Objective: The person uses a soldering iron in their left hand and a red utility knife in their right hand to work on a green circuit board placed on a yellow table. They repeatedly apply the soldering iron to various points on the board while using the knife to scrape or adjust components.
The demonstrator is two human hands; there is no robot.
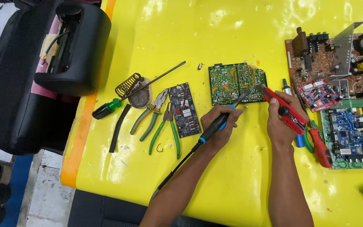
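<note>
Green circuit board (pixel 237 83) lies unclamped beyond both fists: your left hand (pixel 220 126) grips the soldering iron (pixel 221 120), right hand (pixel 281 120) the red pliers (pixel 283 108) (board may skid, tip could scorch traces).

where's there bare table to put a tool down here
Free yellow table lies beyond the green circuit board, and near the front edge left of the left hand. Crowded: the pliers and screwdriver cluster, and the boards right of the right hand.
</note>
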